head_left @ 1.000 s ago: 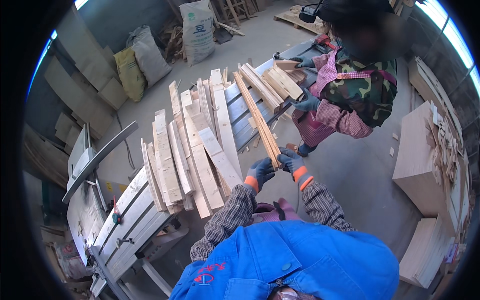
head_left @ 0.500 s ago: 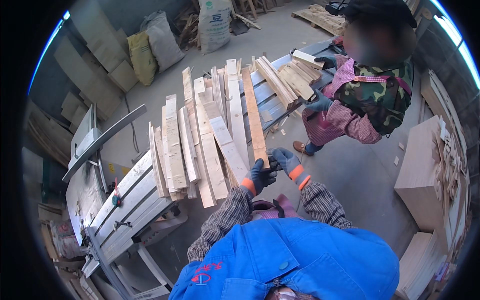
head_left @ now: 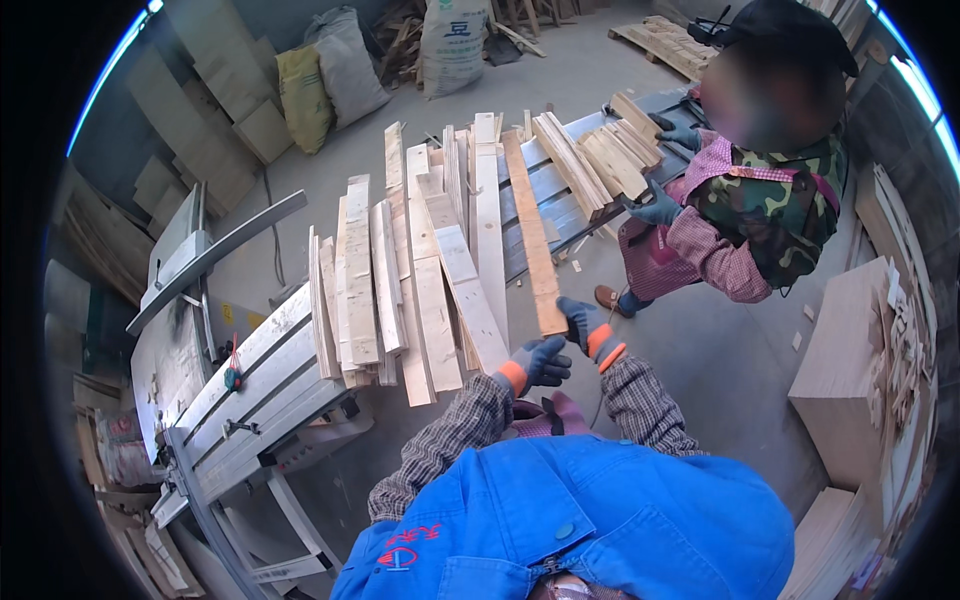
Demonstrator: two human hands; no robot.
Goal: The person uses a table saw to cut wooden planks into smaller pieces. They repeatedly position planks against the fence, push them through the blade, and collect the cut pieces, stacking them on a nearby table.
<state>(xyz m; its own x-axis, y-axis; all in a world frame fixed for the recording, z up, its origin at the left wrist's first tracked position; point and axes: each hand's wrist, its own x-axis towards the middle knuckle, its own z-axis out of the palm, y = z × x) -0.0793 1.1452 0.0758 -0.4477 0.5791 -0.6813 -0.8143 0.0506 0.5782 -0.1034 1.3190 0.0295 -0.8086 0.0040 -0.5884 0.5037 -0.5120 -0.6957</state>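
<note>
Holding a wood slat at the saw table

Looking down past your blue jacket (head_left: 600,520) and checked sleeves, you see both hands in dark knit gloves with orange cuffs. Your right hand (head_left: 590,328) is wrapped around the near end of a long, flat, pale wood slat (head_left: 530,235); the fingers are curled shut on it. The slat runs away from you, its far part lying over the metal table. Your left hand (head_left: 537,362) sits just beside the right, fingers loosely curled; whether it touches the slat cannot be told.

To the left of the slat lies a fanned spread of similar rough-sawn boards (head_left: 410,270), thin, straight-edged and light tan, overlapping one another and jutting over the near edge of the grey ribbed metal table (head_left: 260,380). The table's lower end is cut off in the dark rim of the view.

Beyond, a second person in a camouflage vest and pink checked sleeves stands at the far end of the table, their gloved hand (head_left: 658,208) touching a bundle of short slats (head_left: 600,155). Farther off, filled sacks (head_left: 450,40) sit on the concrete floor. Stacked plywood blocks (head_left: 850,370) at your right are partly cropped.
</note>
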